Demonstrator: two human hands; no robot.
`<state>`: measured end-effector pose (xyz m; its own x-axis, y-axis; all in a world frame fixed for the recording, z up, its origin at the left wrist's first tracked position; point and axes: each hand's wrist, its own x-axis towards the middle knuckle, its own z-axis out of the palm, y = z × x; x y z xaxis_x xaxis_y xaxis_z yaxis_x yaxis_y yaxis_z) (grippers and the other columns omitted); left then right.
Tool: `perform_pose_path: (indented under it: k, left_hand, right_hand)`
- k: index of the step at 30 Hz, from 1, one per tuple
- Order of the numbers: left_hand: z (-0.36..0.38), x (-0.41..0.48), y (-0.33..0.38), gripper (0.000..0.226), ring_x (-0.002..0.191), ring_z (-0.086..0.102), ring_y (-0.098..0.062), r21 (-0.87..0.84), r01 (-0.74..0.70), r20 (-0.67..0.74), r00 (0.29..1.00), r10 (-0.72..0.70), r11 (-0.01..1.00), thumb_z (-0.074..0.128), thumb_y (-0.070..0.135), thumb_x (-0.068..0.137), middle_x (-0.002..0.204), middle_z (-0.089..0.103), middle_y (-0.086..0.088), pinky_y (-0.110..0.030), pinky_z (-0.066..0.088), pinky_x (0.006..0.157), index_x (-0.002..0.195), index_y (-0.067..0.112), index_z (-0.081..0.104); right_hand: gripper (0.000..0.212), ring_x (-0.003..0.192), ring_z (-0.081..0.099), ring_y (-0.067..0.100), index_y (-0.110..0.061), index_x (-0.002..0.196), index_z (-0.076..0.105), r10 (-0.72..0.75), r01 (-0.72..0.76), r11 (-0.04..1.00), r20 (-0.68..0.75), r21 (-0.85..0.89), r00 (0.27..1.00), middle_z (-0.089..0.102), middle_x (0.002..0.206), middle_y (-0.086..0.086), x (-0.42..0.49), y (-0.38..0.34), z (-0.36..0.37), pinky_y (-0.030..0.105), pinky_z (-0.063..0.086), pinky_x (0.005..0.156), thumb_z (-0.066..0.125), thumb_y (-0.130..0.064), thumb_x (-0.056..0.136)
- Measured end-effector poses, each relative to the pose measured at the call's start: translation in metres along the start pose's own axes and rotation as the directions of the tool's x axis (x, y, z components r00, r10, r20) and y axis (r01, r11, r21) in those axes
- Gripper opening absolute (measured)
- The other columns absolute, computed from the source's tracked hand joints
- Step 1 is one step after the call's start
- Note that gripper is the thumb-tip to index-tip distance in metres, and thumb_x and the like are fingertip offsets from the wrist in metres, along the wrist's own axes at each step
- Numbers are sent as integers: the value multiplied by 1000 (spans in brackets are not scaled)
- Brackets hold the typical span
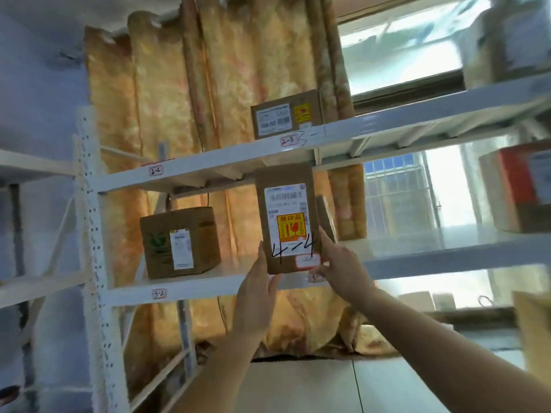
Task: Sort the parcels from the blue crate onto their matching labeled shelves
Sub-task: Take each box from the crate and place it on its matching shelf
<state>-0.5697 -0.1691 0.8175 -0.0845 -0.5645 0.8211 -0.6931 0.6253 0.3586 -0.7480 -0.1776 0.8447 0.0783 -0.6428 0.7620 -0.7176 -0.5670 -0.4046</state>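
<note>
Person stands facing a white metal shelving rack (92,222), both bare arms raised.

Brown cardboard parcel (287,222), tall and flat, is held upright between the two hands in front of the lower shelf board (190,286). Whether its bottom edge rests on the board cannot be told. Its front carries a white shipping label with barcode (285,198), a yellow-and-red fragile sticker (291,229) and "4-4" handwritten in black (293,248). A small red-bordered tag (308,260) sits at its lower right corner.

Left hand (256,293): thumb runs up the parcel's left edge, fingers curl at the bottom left corner, gripping it.

Right hand (340,263): forefinger lies up the right edge, thumb presses near the lower right corner, pinching the parcel. The other fingers are hidden behind.

Lower shelf board, left part: squat brown carton with green print and a white label (179,242), above the tag reading "3-2" (159,293).

Upper shelf board (208,165): tags "2-2" (155,170) and "2-3" (288,141). A small brown box with white and yellow labels (286,117) stands just above "2-3".

Far right, blurred: a cardboard box with a red side (518,189) on the neighbouring bay.

Behind the rack hangs an orange-yellow mottled curtain (167,99), with a bright window (402,46) to its right.
</note>
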Motion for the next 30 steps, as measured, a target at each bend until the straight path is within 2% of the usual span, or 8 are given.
perform_pose_path:
  k: [3,8,12,14,16,20,27,30]
  left_hand:
    - [42,-14,19,67,130,44,-11,-47,-55,7,998,55,997,40,35,98,149,34,14,-35,40,107,133,63,-10]
    - [115,-46,55,59,140,32,-18,-197,-29,61,997,42,980,40,31,97,154,26,0,-33,29,114,149,31,11]
    - [169,-85,98,63,143,21,-14,-295,-72,129,985,114,953,38,34,96,156,21,2,-32,23,116,148,35,2]
    - [192,-109,115,64,142,19,-6,-329,-73,205,968,147,941,36,34,97,157,18,5,-25,21,111,141,44,-8]
    - [212,-134,124,68,142,24,-11,-342,-74,286,942,178,937,38,31,98,158,15,6,-25,29,109,136,46,-16]
    - [246,-170,133,70,138,35,-13,-429,-36,395,891,223,903,40,29,98,158,17,7,-26,35,108,131,52,-17]
    - [302,-198,122,77,128,50,-16,-363,41,557,810,181,931,44,25,97,156,20,10,-25,46,96,133,46,-21]
    - [333,-193,113,72,131,46,-14,-294,93,588,802,104,951,46,29,96,152,31,10,-27,43,102,141,43,-8]
  right_hand:
    - [80,98,68,22,-40,147,10,20,-22,999,-72,-26,997,68,115,1,-33,27,-21,41,57,83,61,-18,90]
    - [82,93,71,20,-36,147,-2,77,-105,963,-120,-250,990,67,117,2,-100,75,-55,37,60,78,59,-30,91]
    - [69,86,72,11,-39,145,4,162,-224,913,-200,-342,966,69,107,-4,-162,110,-100,27,60,75,40,-57,90]
    - [69,85,72,12,-39,146,5,217,-294,853,-218,-431,951,70,105,-3,-192,126,-115,28,61,74,48,-46,92]
    - [80,88,71,16,-40,145,3,302,-373,776,-220,-509,928,69,108,0,-219,136,-126,32,60,75,60,-30,90]
    - [82,97,69,21,-41,146,2,468,-494,652,-207,-575,859,68,114,2,-261,146,-140,40,58,83,60,-28,90]
    - [66,100,68,19,-42,142,10,627,-595,630,-125,-500,769,66,116,2,-289,187,-132,38,55,90,53,-29,93]
    - [48,99,66,8,-43,134,28,669,-638,653,-84,-408,739,64,117,-5,-286,228,-122,25,54,88,52,-32,94]
